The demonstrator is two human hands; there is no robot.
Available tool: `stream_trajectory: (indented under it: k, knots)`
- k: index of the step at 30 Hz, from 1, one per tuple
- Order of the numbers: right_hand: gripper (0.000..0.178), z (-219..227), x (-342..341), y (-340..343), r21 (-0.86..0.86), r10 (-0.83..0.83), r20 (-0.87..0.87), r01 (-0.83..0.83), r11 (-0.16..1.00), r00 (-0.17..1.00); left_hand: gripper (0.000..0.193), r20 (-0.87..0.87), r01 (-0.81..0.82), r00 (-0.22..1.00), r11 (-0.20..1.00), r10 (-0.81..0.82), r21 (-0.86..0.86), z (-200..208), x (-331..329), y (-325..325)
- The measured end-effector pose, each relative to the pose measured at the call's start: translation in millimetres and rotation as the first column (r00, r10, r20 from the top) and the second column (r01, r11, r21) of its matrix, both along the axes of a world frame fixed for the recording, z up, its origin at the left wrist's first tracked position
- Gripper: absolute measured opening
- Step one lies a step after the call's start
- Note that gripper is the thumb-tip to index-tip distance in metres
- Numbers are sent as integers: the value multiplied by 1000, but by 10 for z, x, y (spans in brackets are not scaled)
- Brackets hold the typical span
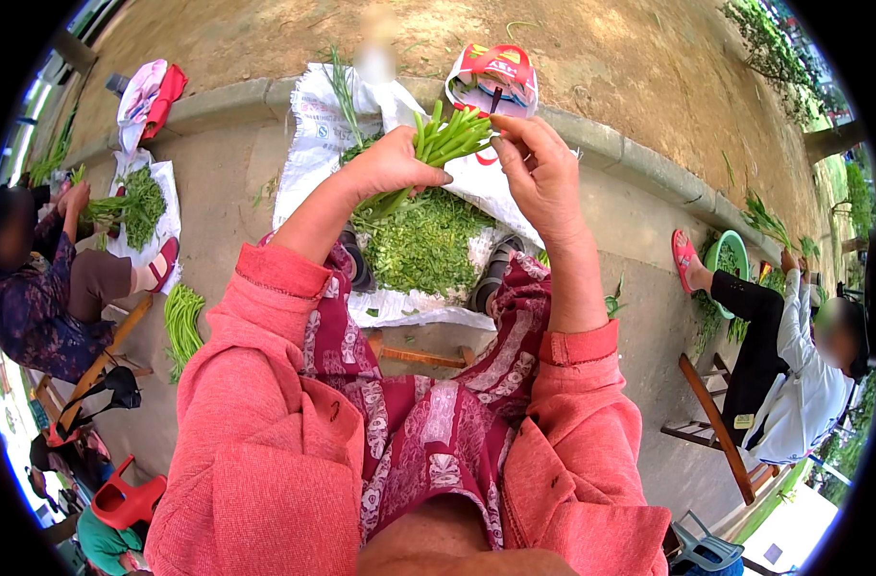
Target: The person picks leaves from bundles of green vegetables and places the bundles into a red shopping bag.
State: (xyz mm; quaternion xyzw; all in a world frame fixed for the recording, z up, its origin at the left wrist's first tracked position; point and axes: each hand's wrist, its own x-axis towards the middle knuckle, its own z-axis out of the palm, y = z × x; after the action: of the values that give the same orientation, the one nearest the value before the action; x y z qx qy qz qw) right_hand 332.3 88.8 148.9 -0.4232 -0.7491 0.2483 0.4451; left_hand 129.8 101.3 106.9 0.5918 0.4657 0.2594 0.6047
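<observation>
View: looking down from the head of a seated person in a coral-red jacket with a dark red patterned cloth over the lap; both forearms reach away from the body into the middle of the scene

Left hand: closed in a fist around a bundle of green stems, gripping it near the lower end; the stems fan up and to the right out of the fist

Right hand: just right of the bundle, fingers curled, fingertips touching the top ends of the stems; a narrow pinching hold on those tips

Bundle of green stems: held up in the air between the two hands, above the heap of cut greens, at the middle far part of the scene

Heap of cut greens: a loose green pile lying on a white sack spread flat on the ground, directly beyond the knees; a sandalled foot shows at each side of the heap

Bag: red and white, open, standing at the far edge of the sack against a low concrete kerb; bare earth beyond the kerb

Left side: another seated person handling greens over a second white sack; a bunch of long green stems lies on the ground near that person's stool

Right side: a third person in a white top and black trousers sits on a wooden chair, one foot by a green bowl
</observation>
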Motion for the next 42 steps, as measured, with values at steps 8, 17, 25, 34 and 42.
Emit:
stream_trajectory:
  k: [8, 17, 25, 34, 42]
  knots:
    - [11, -186, 2, 76, 198, -88, 256, 37, 980, 963, 26, -198, -6, 977, 939, 79, 343, -261, -58, 146]
    - [12, -287, -38, 100, 135, -101, 388, 52, 989, 916, 23, -404, 75, 909, 917, 99, 393, -313, -106, 155]
    - [13, -327, -144, 146, 125, -216, 402, 180, 976, 890, 27, -428, 44, 894, 922, 136, 384, -210, -93, 106]
    - [9, -329, -163, 152, 169, -295, 216, 262, 950, 931, 27, -278, 6, 956, 940, 94, 340, -170, -54, 91]
    - [5, -342, -175, 158, 187, -333, 95, 312, 932, 938, 22, -243, 0, 967, 954, 76, 298, -166, -3, 91]
